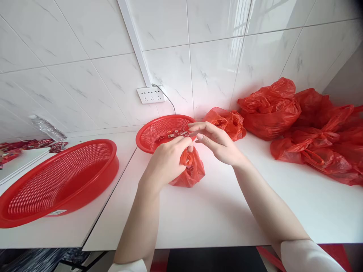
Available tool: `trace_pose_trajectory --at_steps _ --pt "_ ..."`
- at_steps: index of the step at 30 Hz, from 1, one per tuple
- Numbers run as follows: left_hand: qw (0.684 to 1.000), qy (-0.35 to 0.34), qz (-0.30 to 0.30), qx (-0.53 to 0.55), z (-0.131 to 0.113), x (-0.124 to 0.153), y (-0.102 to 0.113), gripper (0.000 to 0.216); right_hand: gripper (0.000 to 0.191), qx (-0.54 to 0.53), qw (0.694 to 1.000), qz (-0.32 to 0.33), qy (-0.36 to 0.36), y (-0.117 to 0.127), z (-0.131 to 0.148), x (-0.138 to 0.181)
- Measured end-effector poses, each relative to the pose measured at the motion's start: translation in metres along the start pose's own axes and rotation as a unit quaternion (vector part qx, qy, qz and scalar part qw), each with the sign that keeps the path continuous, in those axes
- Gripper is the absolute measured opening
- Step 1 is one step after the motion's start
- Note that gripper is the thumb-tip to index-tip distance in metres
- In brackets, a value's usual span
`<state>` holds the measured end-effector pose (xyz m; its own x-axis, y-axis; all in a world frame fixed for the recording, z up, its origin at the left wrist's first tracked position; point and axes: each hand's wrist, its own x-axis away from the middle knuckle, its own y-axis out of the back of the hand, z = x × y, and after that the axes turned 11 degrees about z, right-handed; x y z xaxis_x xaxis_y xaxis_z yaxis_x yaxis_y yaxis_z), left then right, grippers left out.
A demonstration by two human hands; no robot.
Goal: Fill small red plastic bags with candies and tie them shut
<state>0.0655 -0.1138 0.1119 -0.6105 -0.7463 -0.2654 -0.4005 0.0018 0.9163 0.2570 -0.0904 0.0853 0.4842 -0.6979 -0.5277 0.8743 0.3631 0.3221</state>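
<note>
My left hand is closed around the gathered top of a small red plastic bag, which rests on the white table. Just above and to the right of the bag, my right hand has its fingers stretched and apart, with nothing seen between them. Its fingertips come close to my left hand; whether they touch I cannot tell. Behind both hands stands a round red plastic basket holding several small wrapped pieces, partly hidden by my hands. What the bag contains is not visible.
A larger red basket stands on the left table. Full red plastic bags crowd the right side, with a smaller red bag near the wall. A clear plastic bottle lies back left. A power socket with a cable is on the tiled wall.
</note>
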Motion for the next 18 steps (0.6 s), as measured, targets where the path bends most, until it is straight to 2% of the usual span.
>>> trace_pose_trajectory --at_steps 5,9,11,14,18 --pt "0.985 -0.127 -0.116 -0.023 0.008 -0.006 -0.005 0.029 0.039 -0.096 0.992 0.015 -0.081 0.001 -0.012 -0.005" --pt "0.97 -0.194 -0.148 -0.019 0.012 -0.01 -0.008 0.03 0.032 -0.138 0.989 0.047 -0.04 0.002 -0.007 -0.004" --pt "0.964 -0.208 -0.164 -0.016 0.012 -0.011 -0.009 0.03 0.025 -0.155 0.986 0.054 -0.018 0.002 -0.005 -0.004" --pt "0.967 -0.201 -0.158 -0.006 0.011 -0.011 -0.01 0.027 0.024 -0.163 0.986 0.044 -0.007 0.003 -0.006 -0.004" --pt "0.968 -0.197 -0.153 -0.001 0.012 -0.012 -0.009 0.021 0.027 -0.134 0.99 -0.017 -0.039 0.007 -0.009 -0.004"
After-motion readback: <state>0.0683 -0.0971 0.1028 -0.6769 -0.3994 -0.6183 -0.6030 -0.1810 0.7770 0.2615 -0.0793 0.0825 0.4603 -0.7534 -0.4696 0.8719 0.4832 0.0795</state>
